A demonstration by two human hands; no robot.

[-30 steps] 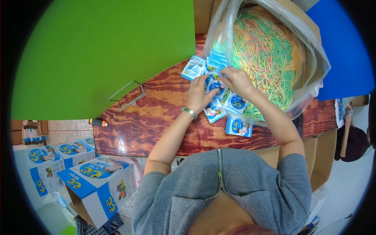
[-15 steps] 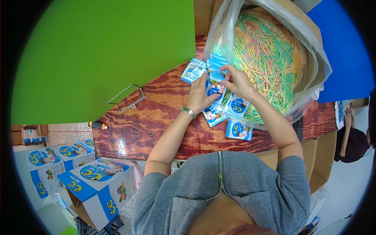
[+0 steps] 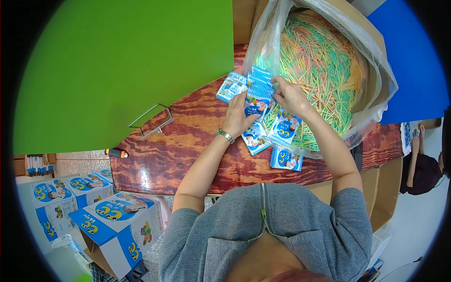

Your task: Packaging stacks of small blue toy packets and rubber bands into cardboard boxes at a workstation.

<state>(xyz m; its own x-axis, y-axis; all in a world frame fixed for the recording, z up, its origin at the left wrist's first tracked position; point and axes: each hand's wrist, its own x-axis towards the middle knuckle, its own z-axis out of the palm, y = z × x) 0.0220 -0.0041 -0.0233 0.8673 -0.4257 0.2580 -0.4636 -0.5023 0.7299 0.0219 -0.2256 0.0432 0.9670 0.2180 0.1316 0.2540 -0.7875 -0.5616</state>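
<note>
Flat blue-and-white packets with striped ends, in an overlapping row (image 3: 260,82), lie beside an open plastic bag. My left hand (image 3: 236,116) holds the row's left side, thumb and fingers closed about the front packet (image 3: 256,104). At the row's right edge is my right hand (image 3: 292,99), its fingers curled into a pinch; what they hold, if anything, is hidden. A loose packet (image 3: 231,88) rests left of the row. Other packets lie nearer me: one below my left hand (image 3: 255,139), one against the bag (image 3: 284,126) and one on the table (image 3: 286,160).
Thin pastel sticks (image 3: 319,70) fill the clear plastic bag (image 3: 383,80). A green panel (image 3: 127,70) leans over the wood-patterned table (image 3: 188,155). A wire stand (image 3: 152,121) and an orange-and-black tool (image 3: 116,152) are at left. Printed cartons (image 3: 115,225) stand below; another person (image 3: 420,169) is at right.
My right hand has shifted slightly right, its fingers drawn closer together. The striped packet ends look more spread along the row. My left hand stays nearly where it was.
</note>
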